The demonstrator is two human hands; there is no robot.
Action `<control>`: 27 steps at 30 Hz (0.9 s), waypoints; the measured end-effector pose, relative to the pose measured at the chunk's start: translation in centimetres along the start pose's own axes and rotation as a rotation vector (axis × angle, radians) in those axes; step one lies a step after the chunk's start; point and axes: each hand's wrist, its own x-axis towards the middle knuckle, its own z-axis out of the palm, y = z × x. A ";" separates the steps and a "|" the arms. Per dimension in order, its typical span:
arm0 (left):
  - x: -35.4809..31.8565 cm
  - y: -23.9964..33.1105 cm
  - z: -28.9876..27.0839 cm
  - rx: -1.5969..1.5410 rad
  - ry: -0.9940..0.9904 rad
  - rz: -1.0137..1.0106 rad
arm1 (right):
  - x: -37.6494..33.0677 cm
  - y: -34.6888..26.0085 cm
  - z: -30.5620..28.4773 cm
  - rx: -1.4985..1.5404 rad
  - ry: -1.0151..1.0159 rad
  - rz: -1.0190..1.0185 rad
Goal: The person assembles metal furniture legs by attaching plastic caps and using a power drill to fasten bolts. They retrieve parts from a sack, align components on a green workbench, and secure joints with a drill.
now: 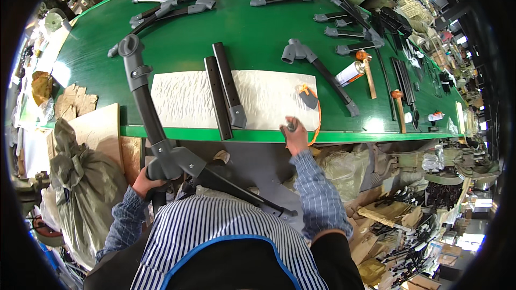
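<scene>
My left hand (pixel 144 183) is closed round the grey plastic joint (pixel 169 162) of a black tube frame. One leg of that frame rises over the table's near edge to a grey collar (pixel 130 48); another tube (pixel 236 187) slants across my apron. At the board's front right corner, my right hand (pixel 295 137) has its fingers closed on a small dark grey piece (pixel 292 125), partly hidden. Beyond it a grey block (pixel 308 98) with an orange cord lies on the white board (pixel 258 94). Two black tubes (pixel 215 94) lie across the board, one with a grey end fitting.
A bent tube with grey joint (pixel 300 51), a spray can (pixel 349 73) and two mallets (pixel 367 75) lie on the green table (pixel 242 32). More frames (pixel 183 8) sit at the back. A tied sack (pixel 80 182) stands left; cartons and parts (pixel 392 220) are piled right.
</scene>
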 end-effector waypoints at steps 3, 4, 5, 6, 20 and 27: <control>1.2 0.1 -2.4 0.015 -0.018 0.006 | 6.9 1.0 0.5 -0.458 0.326 -0.100; 1.6 0.2 -3.0 0.018 -0.032 0.011 | 9.0 1.5 0.2 -0.618 0.430 -0.132; 2.0 0.2 -3.7 -0.004 -0.046 0.025 | 10.5 2.0 0.0 -0.792 0.506 -0.084; 2.4 0.3 -4.3 -0.013 -0.055 0.041 | 11.5 2.4 -0.1 -0.780 0.486 -0.022; 8.2 5.2 -5.2 0.062 -0.009 -0.068 | 11.9 0.3 2.5 -0.805 0.026 0.284; 10.8 7.7 -4.6 0.045 -0.097 0.031 | 10.8 -1.1 4.4 -0.664 0.367 0.252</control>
